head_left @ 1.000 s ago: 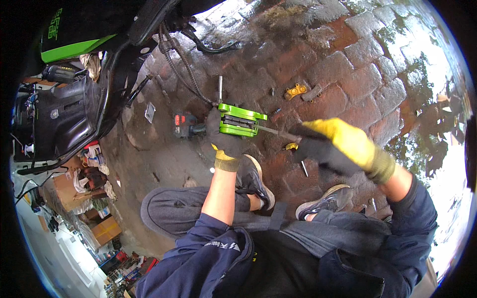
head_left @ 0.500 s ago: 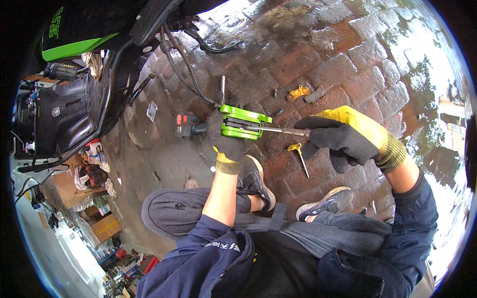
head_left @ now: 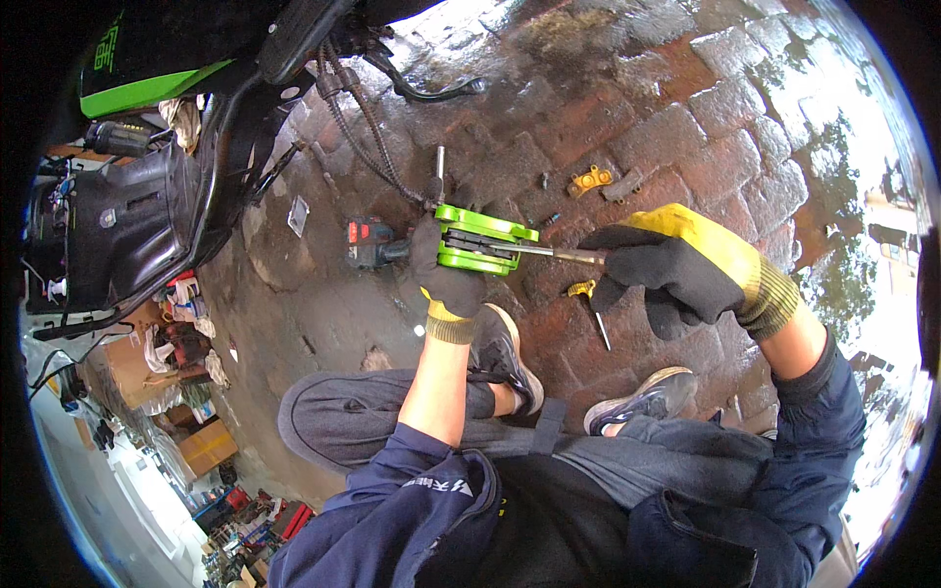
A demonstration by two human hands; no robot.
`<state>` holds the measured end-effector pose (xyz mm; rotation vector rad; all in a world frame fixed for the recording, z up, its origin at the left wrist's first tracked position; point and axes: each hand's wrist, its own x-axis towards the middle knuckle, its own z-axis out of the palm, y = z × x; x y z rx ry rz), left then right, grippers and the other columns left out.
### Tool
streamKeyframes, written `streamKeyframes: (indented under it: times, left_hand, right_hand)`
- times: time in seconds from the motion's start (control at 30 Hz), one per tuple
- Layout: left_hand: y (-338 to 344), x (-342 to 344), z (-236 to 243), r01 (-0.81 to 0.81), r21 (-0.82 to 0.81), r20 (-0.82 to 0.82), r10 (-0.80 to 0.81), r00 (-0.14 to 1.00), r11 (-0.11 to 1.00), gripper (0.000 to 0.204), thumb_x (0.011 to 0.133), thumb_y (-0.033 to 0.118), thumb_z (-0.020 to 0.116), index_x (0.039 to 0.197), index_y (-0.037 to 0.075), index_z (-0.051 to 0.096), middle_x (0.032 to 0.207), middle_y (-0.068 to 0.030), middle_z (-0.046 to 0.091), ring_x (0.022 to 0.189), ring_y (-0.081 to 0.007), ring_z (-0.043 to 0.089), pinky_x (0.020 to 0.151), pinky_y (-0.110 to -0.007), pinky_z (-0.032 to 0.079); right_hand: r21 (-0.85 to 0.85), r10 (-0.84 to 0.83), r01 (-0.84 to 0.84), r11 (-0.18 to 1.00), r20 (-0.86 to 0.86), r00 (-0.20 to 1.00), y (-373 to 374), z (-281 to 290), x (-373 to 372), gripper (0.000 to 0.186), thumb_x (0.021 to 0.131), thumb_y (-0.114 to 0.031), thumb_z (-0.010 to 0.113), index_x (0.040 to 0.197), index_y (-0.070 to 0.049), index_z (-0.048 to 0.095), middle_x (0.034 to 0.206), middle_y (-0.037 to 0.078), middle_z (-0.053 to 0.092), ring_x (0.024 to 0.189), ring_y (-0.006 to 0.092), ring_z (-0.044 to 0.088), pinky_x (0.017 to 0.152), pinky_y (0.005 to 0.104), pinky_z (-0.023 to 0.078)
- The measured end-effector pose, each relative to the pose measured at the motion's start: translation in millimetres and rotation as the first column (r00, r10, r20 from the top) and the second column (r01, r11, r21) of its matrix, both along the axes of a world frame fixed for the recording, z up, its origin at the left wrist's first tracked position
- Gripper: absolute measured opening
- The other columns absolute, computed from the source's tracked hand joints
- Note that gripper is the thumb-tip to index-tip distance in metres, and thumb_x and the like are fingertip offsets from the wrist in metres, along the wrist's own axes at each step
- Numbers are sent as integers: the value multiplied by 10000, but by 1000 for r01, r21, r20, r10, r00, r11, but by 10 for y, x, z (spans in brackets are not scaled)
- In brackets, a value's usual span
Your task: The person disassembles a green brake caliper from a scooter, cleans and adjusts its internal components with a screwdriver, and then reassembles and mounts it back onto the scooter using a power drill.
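Green brake clamp [head_left: 484, 220] was over the wet bricks [head_left: 559, 122], gripped by the left hand [head_left: 451, 274], turned sideways, seemingly so the screwdriver [head_left: 578, 256] grasped in the right hand [head_left: 676, 271] could poke straight in.

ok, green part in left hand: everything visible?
The green part looks like glossy metal: two lobed halves, dark pieces in the slot between. The left hand grips its left end, long side roughly left-right. The tool in the right hand reaches into the slot; a dark hose leads toward its upper left.
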<state>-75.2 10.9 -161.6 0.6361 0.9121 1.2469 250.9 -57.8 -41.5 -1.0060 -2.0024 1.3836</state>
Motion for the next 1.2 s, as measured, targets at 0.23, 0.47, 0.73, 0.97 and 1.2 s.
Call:
streamKeyframes:
  times: [0.23, 0.47, 0.73, 0.97, 1.2]
  left_hand:
    - [9, 72, 5, -22, 102, -105, 33, 994, 995, 399, 1054, 375, 553, 1255, 51, 671, 1261, -204, 734, 1152, -353, 721, 1011, -510, 584]
    - [13, 52, -39, -107, 42, -40, 108, 993, 993, 468, 1048, 367, 535, 1342, 16, 629, 1361, -277, 684, 1171, -381, 712, 1018, -489, 578]
    - [47, -48, -110, -16, 57, 50, 13, 999, 998, 509, 1043, 343, 522, 1406, -8, 594, 1318, -281, 705, 1051, -346, 729, 996, -457, 592]
    - [112, -151, -218, 50, 117, -247, -20, 969, 992, 469, 1061, 320, 474, 1302, -47, 641, 1264, -242, 725, 1024, -295, 740, 946, -429, 618]
    - [99, -136, -201, 79, 226, -309, -5, 951, 971, 386, 990, 335, 603, 1249, 54, 661, 1095, -111, 740, 973, -287, 739, 903, -471, 628]
  right_hand:
    - [475, 32, -113, 872, 175, 984, 164, -79, -154, 365, 631, -220, 816, 977, -122, 755, 1018, 169, 707, 947, 416, 692, 790, 479, 585]
    - [-365, -383, 504, 783, 356, 853, -371, 192, -697, 376, 992, -365, 601, 1188, -78, 744, 927, 135, 755, 776, 241, 754, 739, 366, 578]
    - [-362, -517, 597, 716, 301, 802, -646, 82, -1037, 578, 978, -355, 672, 1416, 19, 629, 1308, 273, 695, 1207, 417, 676, 1051, 444, 526]
    - [-306, -613, 652, 694, 224, 757, -818, -6, -1281, 519, 997, -290, 639, 1385, 55, 631, 1224, 327, 706, 1139, 464, 697, 987, 484, 553]
    - [-322, -622, 653, 685, 208, 755, -851, -48, -1372, 539, 1000, -302, 640, 1388, 72, 616, 1225, 318, 709, 1145, 467, 694, 1003, 484, 546]
